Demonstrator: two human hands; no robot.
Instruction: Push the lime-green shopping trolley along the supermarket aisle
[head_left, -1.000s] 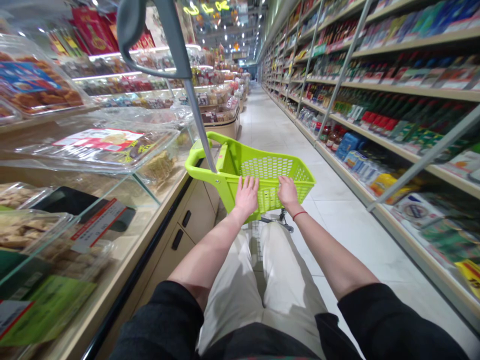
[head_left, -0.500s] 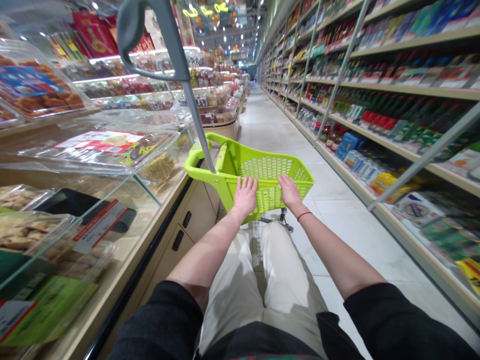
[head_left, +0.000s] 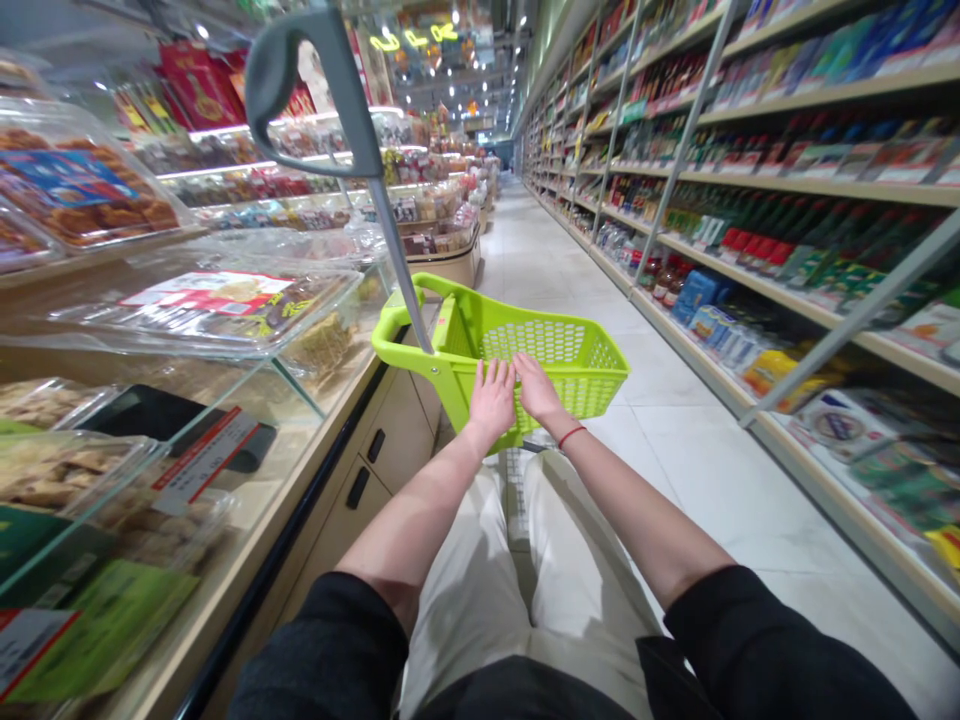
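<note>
A lime-green shopping basket on wheels (head_left: 581, 392) stands in front of my knees, its near side towards me. My left hand (head_left: 493, 400) lies against that side near the rim, open, fingers stretched out and pointing away from me. Right beside it is my right hand (head_left: 536, 388), a red string on its wrist. Its fingers are extended close together at the rim, near the left fingertips, and nothing shows in them. From the basket's left end rises a metal pole (head_left: 397, 250) topped by a grey loop handle (head_left: 364, 110). Inside the basket no goods are visible.
Along my left runs a wooden counter with glass edging (head_left: 300, 390), bearing clear packs of baked snacks (head_left: 82, 185) and price cards (head_left: 210, 455). Tall shelves (head_left: 817, 185) of bottles and packets line the right. Between them a pale tiled aisle (head_left: 517, 230) leads away.
My right hand has slid left along the basket rim until it is beside my left hand. The left hand and the basket have hardly moved.
</note>
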